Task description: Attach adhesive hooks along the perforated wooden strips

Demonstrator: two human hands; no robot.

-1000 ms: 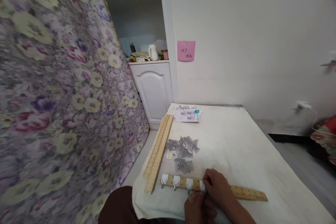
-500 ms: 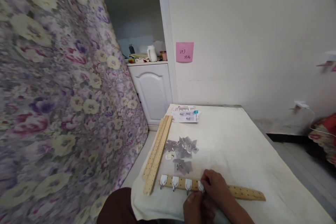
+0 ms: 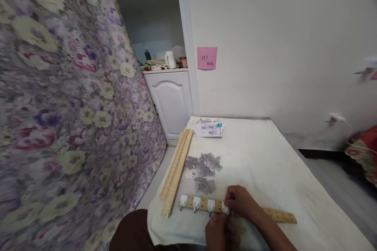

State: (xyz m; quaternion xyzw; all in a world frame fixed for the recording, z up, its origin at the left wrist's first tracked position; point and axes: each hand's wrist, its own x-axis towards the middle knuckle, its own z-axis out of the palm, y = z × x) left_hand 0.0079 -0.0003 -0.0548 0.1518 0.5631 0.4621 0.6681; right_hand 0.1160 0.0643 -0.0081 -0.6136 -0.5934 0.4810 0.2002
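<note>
From my remote seat I take the fourth white hook as the centre of my clock, with twelve pointing away from the camera. This hook lies on a perforated wooden strip, which runs from nine o'clock to somewhat past three. The right hand, at three, has thumb and finger brought together and pinches the upper right edge of the hook. The left hand, at seven, has its fingers bent close beside the hook's lower end; whether they grip it, I cannot tell. Three other white hooks sit in a row on the same strip, towards nine. At eleven I see a pile of small grey packets, and one loose white piece lies just beside it. Two further wooden strips lie side by side at ten. Printed packaging cards rest farther off, a little before twelve, on the cream cloth. Beyond them, a pink note is on the wall.
</note>
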